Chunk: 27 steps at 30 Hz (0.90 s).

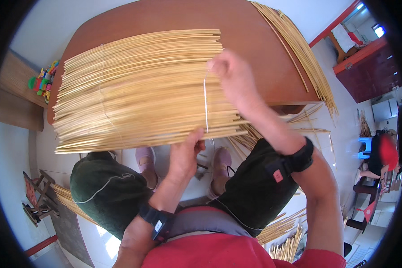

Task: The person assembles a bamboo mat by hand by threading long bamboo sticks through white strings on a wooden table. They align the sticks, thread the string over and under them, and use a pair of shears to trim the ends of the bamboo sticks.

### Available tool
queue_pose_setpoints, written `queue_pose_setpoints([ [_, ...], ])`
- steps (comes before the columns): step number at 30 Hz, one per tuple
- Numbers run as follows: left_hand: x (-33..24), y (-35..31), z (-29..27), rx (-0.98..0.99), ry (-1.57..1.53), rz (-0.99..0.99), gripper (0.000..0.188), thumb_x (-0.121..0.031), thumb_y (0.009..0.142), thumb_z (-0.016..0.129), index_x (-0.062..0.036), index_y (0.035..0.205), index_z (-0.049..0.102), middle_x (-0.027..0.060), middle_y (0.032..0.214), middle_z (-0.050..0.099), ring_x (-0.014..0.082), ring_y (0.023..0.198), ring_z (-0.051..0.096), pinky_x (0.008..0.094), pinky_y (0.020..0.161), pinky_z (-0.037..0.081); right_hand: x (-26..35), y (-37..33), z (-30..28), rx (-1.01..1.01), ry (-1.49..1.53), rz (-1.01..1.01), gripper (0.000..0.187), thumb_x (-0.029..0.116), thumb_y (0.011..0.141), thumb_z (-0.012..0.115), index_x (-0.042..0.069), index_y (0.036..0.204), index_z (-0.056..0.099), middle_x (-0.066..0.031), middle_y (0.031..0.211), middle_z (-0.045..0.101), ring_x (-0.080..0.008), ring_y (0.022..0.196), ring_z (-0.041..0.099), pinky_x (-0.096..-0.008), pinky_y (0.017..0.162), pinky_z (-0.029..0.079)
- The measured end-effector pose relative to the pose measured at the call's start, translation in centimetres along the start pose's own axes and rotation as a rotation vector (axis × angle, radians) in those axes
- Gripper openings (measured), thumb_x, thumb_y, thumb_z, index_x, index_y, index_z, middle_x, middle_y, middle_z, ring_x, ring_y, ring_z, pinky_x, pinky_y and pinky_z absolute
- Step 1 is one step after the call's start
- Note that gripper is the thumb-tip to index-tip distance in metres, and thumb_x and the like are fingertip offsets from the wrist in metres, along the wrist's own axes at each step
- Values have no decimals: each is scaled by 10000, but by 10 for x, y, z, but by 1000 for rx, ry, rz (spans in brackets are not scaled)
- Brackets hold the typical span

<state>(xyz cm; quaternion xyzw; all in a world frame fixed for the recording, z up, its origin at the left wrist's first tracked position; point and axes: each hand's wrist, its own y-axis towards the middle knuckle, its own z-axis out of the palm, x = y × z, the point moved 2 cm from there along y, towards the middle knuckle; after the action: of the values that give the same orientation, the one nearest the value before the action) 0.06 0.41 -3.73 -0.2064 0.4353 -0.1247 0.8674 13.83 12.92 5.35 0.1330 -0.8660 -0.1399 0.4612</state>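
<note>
The stick mat [138, 96] lies across the bench [174, 17], nearer its left end, with its near side hanging past the front edge above the person's knees. From where I stand, the left hand [184, 154] is at that overhanging side, toward the mat's right end, thumb and fingers closed on the outermost sticks just beside the white cord [206, 105]. The right hand [233, 78] is raised over the mat's right end, its fingers curled in and seemingly pinching the cord's upper end; blur hides the exact grip. A thin binding thread [102, 85] crosses the sticks toward the left end. Along the bench's right edge lies a loose bundle of sticks [295, 44], some poking out past the near right corner.

I'd judge the mat light for its width, stiff along the sticks but ready to fold or sag across them, since only slim ties seem to join them. The sticks look smooth, likely to slide lengthwise, and thin enough to snap if bent hard. The best hold is probably right beside a tie, several sticks together, rather than one loose tip.
</note>
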Motion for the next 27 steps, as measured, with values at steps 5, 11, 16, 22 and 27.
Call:
queue_pose_setpoints([
  [5,-4,2,-3,5,-54,-78,276,-153,850,705,-136,1094,578,-12,941,605,114,717,540,286,669,465,18,-10,7,398,883,551,273,236,994,502,-31,1053,506,-157,966,645,-188,702,653,-300,580,596],
  [11,-4,-2,2,-16,-13,-95,284,-187,866,692,-103,1113,579,14,956,619,130,755,573,285,662,490,2,8,12,124,1232,369,180,180,965,549,0,958,539,-127,874,631,-214,769,637,-374,768,555],
  [16,-6,-2,2,-9,-38,-112,292,-176,894,659,-56,1144,566,61,981,639,159,785,625,285,646,529,-1,30,-38,-64,319,-59,122,134,915,602,41,986,570,-64,797,655,-125,746,620,-279,695,490],
  [22,-4,-1,0,3,-42,-117,281,-179,914,638,-47,1152,565,68,980,641,165,795,632,290,651,537,0,-20,-24,584,-92,-146,197,92,864,628,36,1053,612,-80,835,624,-206,783,604,-302,736,478],
  [27,-3,0,1,-5,-76,-95,286,-181,914,640,-47,1153,560,58,978,631,160,803,617,287,660,522,2,-38,-18,774,-92,-401,184,124,829,632,6,970,628,-129,850,555,-319,774,570,-387,721,468],
])
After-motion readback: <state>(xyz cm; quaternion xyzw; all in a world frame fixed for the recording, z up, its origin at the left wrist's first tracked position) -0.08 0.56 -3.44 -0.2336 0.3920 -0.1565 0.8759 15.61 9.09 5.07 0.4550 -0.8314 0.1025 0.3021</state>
